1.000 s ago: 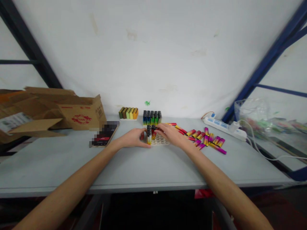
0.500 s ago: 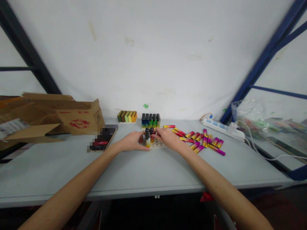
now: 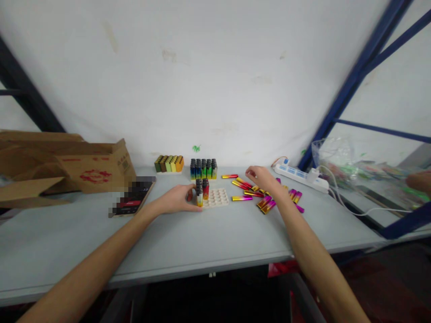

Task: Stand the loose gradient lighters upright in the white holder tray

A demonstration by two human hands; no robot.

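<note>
On the table, my left hand (image 3: pixel 180 197) is wrapped round the left end of a pale tray with round holes (image 3: pixel 218 197). Its thumb lies along the front, its fingers behind. Black-topped lighters stand upright at that end, white and yellow ones (image 3: pixel 199 197) in front of red ones (image 3: pixel 205 190). Away to the right, my right hand (image 3: pixel 264 177) hovers over a loose pile of shiny red, yellow and purple lighters (image 3: pixel 268 204), its fingers loosely bent and nothing visible in them. One yellow-purple lighter (image 3: pixel 242 198) lies between tray and pile.
Behind stand a block of blue and green lighters (image 3: pixel 203 169) and a block of brown, green and orange ones (image 3: pixel 169 164). A phone (image 3: pixel 134 197) and open cardboard boxes (image 3: pixel 94 170) lie left. A power strip (image 3: pixel 301 176) sits right; another person's hand (image 3: pixel 419 181) shows beyond.
My right hand has left the tray and moved right over the loose lighters. The tray's holes are now uncovered. My left hand stays at the tray's left end. The view has shifted slightly.
</note>
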